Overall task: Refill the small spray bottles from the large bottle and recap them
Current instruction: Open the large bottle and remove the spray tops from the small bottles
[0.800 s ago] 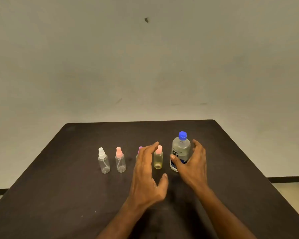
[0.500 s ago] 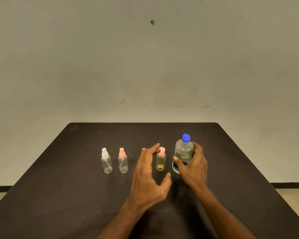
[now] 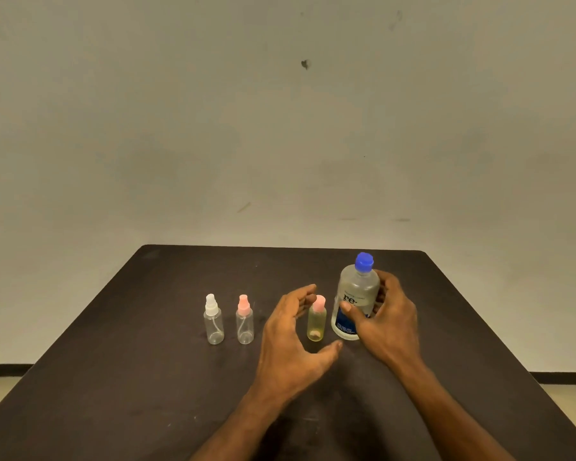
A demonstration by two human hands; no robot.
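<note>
The refill has barely begun, by the look of it: the large bottle [image 3: 356, 302] stands upright at the right end of the row on the dark counter [image 3: 113, 377] with its blue cap [image 3: 364, 261] on, and every small spray bottle in view has its sprayer top fitted. The right hand [image 3: 384, 322] grips the large bottle, thumb across the label and fingers curled round the far side. The left hand [image 3: 291, 331] hovers open, fingers loosely spread, just beside the yellowish spray bottle [image 3: 316, 322], holding nothing. The clear white-topped spray bottle [image 3: 213, 322] and clear pink-topped spray bottle [image 3: 245, 322] look empty. Uncapping, pouring and recapping all remain. Anything behind the left hand is hidden.
</note>
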